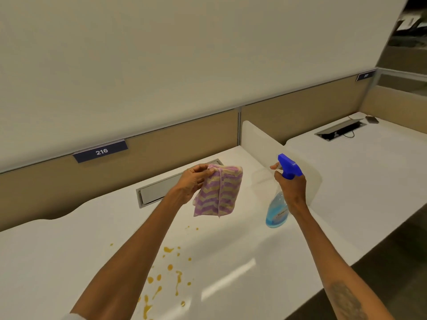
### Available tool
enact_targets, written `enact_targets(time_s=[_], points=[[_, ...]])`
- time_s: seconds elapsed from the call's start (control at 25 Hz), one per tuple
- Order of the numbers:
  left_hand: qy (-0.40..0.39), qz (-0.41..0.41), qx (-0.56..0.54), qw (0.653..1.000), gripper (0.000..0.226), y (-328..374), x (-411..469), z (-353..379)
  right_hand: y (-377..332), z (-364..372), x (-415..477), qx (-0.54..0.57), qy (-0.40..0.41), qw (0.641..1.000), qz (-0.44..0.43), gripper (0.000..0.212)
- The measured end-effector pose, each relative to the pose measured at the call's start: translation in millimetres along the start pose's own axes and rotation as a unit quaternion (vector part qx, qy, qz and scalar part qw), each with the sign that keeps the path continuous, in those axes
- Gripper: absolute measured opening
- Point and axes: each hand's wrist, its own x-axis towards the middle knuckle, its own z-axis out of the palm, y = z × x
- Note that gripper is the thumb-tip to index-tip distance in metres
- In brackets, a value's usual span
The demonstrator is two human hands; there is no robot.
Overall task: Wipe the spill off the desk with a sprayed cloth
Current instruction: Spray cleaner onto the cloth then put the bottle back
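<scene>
My left hand (193, 182) holds up a folded cloth (219, 190) with purple and beige zigzag stripes, gripping it by its top left corner above the desk. My right hand (291, 188) grips the neck of a clear spray bottle (277, 211) of blue liquid. Its blue trigger head (288, 167) points left at the cloth, with a finger on the trigger. An orange-yellow spill (171, 269) of drops and streaks lies on the white desk (231, 262) below my left forearm.
A closed grey cable hatch (157, 190) is set into the desk behind the cloth. A white divider (261, 144) separates this desk from the one on the right, which has an open cable tray (342, 130). The back panel carries a sign 216 (101, 151).
</scene>
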Motion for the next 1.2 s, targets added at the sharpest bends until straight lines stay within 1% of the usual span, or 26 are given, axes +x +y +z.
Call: enact_targets(time_s=[0.12,0.28,0.48,0.72,0.84,0.96,1.12,1.2], points=[[-0.005,-0.001,0.037,0.999,0.026,-23.5,9.0,23.2,30.1,-23.2,17.4,0.004,0.029,0.999,0.031,0.030],[-0.019,0.014,0.098,0.995,0.023,-51.9,12.2,46.2,62.4,-40.7,28.0,0.031,0.047,0.996,0.067,0.028],[-0.002,0.033,0.123,0.992,0.021,-78.8,15.7,57.5,95.6,-41.8,40.1,0.064,0.052,0.992,0.096,0.030],[0.011,0.039,0.126,0.991,0.015,-97.9,21.2,55.8,111.6,-33.4,58.4,0.062,0.045,0.994,0.080,0.034],[0.003,0.038,0.116,0.993,0.013,-97.6,20.3,57.7,117.6,-28.8,61.8,0.059,0.058,0.993,0.085,0.046],[-0.009,0.039,0.120,0.992,0.012,-95.5,18.1,57.3,121.2,-28.8,56.9,0.056,0.073,0.991,0.099,0.066],[-0.018,0.042,0.115,0.992,0.012,-92.6,12.2,52.3,121.3,-39.0,43.5,0.035,0.087,0.995,0.046,0.091],[-0.024,0.044,0.113,0.992,0.012,-90.5,7.1,49.4,110.7,-42.0,28.1,0.045,0.125,0.990,0.045,0.097]])
